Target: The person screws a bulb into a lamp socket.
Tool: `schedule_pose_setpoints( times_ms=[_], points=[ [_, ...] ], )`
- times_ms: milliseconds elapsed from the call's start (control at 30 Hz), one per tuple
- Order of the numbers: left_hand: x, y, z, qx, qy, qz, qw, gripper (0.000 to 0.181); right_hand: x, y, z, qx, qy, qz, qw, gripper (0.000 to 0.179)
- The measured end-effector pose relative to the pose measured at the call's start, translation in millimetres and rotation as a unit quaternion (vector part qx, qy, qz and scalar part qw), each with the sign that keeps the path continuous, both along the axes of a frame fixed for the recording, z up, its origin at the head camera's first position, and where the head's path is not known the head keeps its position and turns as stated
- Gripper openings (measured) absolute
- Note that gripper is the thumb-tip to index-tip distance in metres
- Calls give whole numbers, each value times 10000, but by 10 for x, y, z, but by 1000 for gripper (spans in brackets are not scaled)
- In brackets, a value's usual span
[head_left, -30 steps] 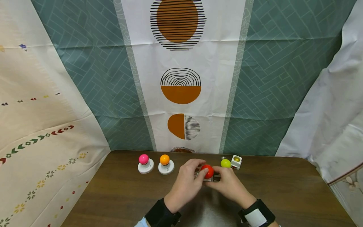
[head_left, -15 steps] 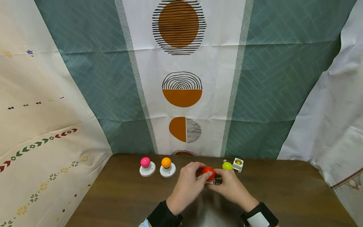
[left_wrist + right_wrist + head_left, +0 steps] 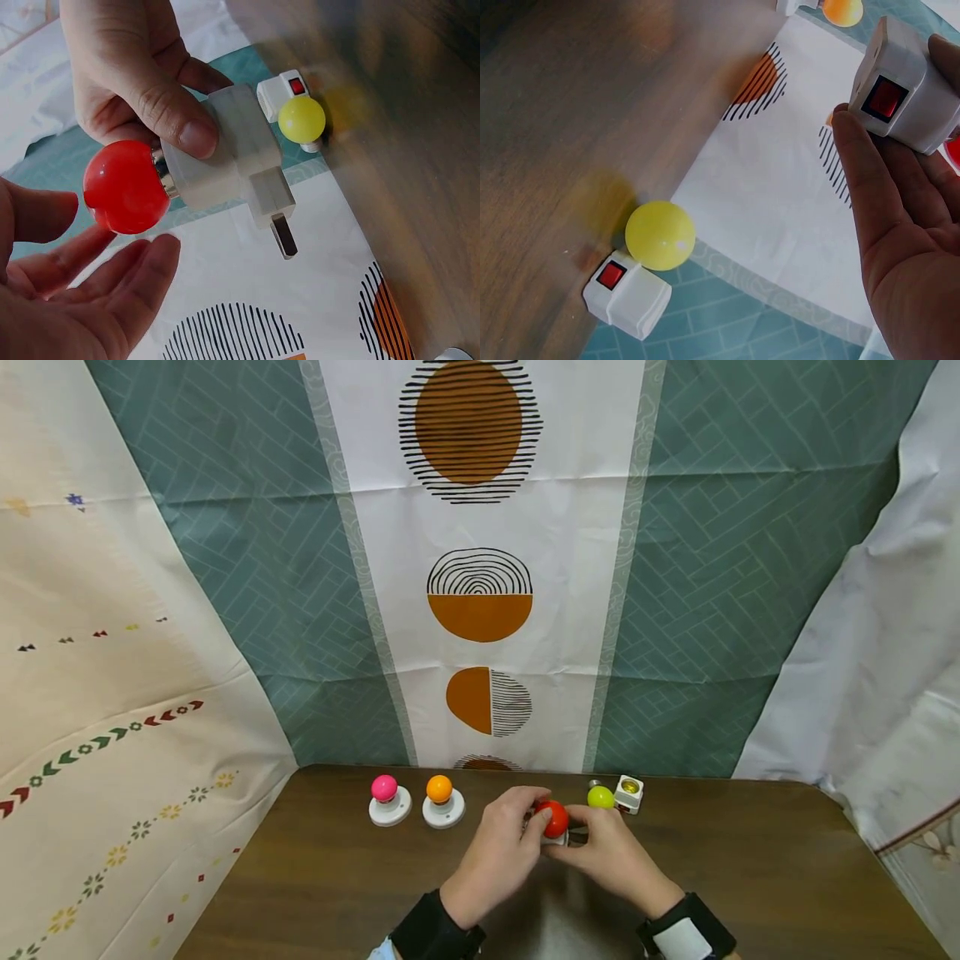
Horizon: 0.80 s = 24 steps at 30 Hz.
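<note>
Left hand point(image 3: 493, 850) curves loosely around the red bulb point(image 3: 556, 818) at centre, right hand point(image 3: 613, 849) pinches its plug-in socket point(image 3: 234, 171), metal thread point(image 3: 162, 172) showing, perhaps not fully home, pink bulb point(image 3: 384, 788) and orange bulb point(image 3: 439, 789) mounted left, yellow bulb point(image 3: 600, 797) unmounted at far right

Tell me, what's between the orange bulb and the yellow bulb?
In the head view, the left hand, the red bulb and the fingertips of the right hand lie between them.

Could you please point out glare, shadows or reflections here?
Head: pale glare on the table near the bottom edge, shadows below the left hand and right hand; left wrist: yellow bulb reflected blurrily on the table; right wrist: similar yellow reflection, upper left corner dark.
</note>
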<state>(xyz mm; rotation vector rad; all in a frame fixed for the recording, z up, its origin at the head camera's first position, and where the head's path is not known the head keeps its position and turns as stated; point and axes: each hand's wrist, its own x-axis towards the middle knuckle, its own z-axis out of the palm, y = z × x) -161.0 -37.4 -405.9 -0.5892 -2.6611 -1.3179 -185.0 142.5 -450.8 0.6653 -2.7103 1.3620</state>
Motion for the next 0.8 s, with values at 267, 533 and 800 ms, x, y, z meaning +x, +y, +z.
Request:
schedule_pose_setpoints(
  times_ms=[267,533,800],
  points=[
    [23,10,-22,202,45,542,9983,30,-16,-2,4,30,22,-32,10000,36],
    [16,36,-47,161,209,518,9983,26,-3,-6,9,113,-10,-103,9999,40],
    [7,19,-39,100,247,176,9995,22,-6,-6,12,94,-28,-78,9999,37]
  ],
)
